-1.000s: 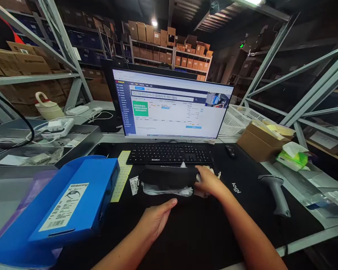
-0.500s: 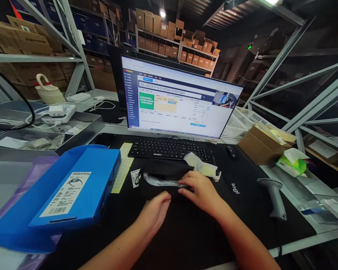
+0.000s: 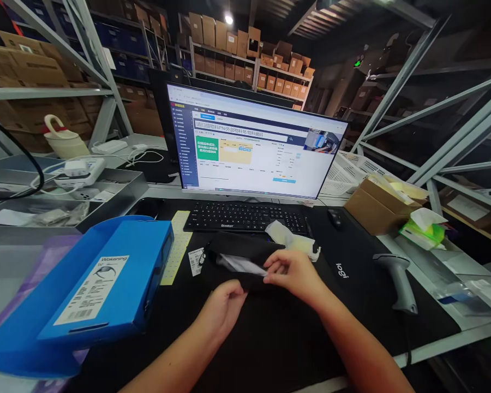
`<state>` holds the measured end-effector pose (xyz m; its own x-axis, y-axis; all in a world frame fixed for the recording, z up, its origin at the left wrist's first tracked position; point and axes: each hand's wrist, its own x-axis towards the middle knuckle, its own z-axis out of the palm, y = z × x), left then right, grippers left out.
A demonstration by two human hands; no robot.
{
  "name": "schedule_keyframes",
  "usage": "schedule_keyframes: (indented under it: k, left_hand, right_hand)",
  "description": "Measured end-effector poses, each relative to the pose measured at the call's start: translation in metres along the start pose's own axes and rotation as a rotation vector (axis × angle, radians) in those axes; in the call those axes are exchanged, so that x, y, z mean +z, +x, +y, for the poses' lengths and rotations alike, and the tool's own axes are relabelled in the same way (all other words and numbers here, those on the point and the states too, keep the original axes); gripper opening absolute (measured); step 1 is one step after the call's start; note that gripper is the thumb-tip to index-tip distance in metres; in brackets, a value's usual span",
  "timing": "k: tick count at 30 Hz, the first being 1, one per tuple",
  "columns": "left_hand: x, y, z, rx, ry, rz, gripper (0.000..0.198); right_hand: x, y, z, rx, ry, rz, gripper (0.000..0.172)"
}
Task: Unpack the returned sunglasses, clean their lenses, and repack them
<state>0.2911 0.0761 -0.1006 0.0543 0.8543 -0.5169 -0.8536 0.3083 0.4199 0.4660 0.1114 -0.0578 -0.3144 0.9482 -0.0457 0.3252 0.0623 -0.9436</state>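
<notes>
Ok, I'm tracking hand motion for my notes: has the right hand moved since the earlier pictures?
Yes: the right hand has moved left, sitting nearer the middle of the keyboard than before, judged in the head view.

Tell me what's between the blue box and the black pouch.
Head view: a dotted pale-yellow sheet and a small barcode tag lie between the blue box and the black pouch.
</notes>
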Motion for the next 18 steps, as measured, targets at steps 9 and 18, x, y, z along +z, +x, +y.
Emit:
schedule_keyframes:
  k: [9, 18]
  left_hand:
    - [0.009, -0.001, 0.012, -0.099, -0.032, -0.011, 0.029]
    - [0.019, 0.005, 0.017, 0.053, -0.085, 0.213, 0.050]
  right_hand:
    - [-0.093, -0.016, -0.004, -0.372, 0.122, 0.867, 0.025]
    - [-0.108, 0.022, 0.042, -0.075, -0.774, 0.384, 0.017]
